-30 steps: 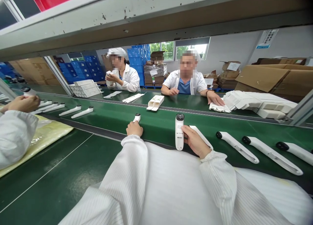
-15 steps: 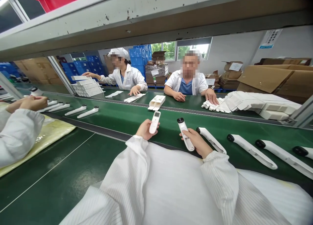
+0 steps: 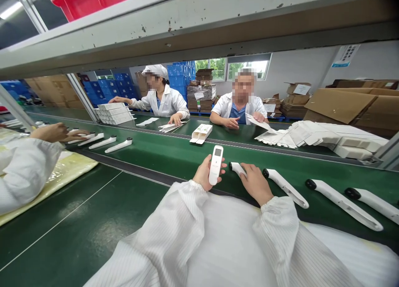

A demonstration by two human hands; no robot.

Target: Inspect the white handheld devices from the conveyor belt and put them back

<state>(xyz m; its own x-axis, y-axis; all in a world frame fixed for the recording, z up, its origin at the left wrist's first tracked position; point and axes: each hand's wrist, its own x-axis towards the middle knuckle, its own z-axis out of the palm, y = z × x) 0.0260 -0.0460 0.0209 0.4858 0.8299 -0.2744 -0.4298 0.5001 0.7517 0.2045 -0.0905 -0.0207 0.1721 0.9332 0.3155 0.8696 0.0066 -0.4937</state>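
My left hand (image 3: 205, 172) is closed around a white infrared thermometer (image 3: 215, 164), its small grey display turned toward me. It is held upright above the green conveyor belt (image 3: 168, 160). Over the belt, my right hand (image 3: 257, 182) has its thumb and fingers on a second infrared thermometer (image 3: 237, 169). That one lies low at the belt with its black tip pointing left, and my hand covers its rear part. To the right, several more thermometers (image 3: 286, 188) lie slanted in a row, undersides up.
An open white carton (image 3: 201, 133) stands across the belt. Two co-workers sit opposite, near stacked white boxes (image 3: 114, 113) and a pile of flat cartons (image 3: 327, 133). At left, another person's hand (image 3: 51, 132) is over more thermometers (image 3: 118, 145). A metal shelf (image 3: 187, 25) spans overhead.
My right hand has lowered its thermometer to the belt. My left hand has moved right with its thermometer. The row on the belt has shifted right. The co-worker opposite has lifted a flat carton.
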